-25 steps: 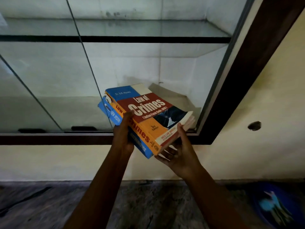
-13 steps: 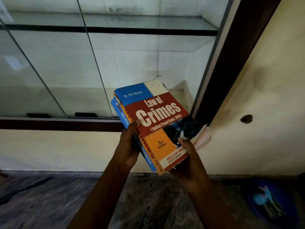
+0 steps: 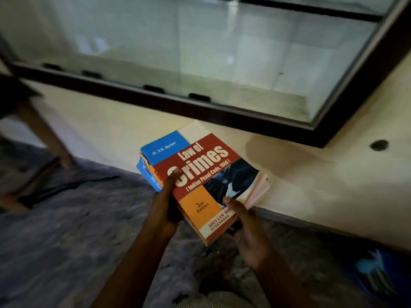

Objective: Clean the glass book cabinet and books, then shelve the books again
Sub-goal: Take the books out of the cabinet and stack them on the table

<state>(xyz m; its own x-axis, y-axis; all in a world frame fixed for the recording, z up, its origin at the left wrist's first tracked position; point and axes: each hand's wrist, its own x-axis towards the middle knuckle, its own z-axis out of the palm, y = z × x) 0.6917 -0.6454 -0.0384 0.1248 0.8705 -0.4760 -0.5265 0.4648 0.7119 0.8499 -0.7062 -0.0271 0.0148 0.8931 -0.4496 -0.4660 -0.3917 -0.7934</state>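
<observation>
Thick red, blue & orange "Law of Crimes" paperback, stacked on a blue-covered book, is held at centre, below the glass-fronted, dark-framed book cabinet at 12 o'clock. Its 8 o'clock spine side is gripped by the left hand and its 5 o'clock corner by the right hand, both w/ thumbs on the cover. A brown wooden furniture leg is seen at 9 o'clock.

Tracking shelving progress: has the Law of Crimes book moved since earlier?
Yes: the book dropped from across the cabinet frame to below it.
</observation>
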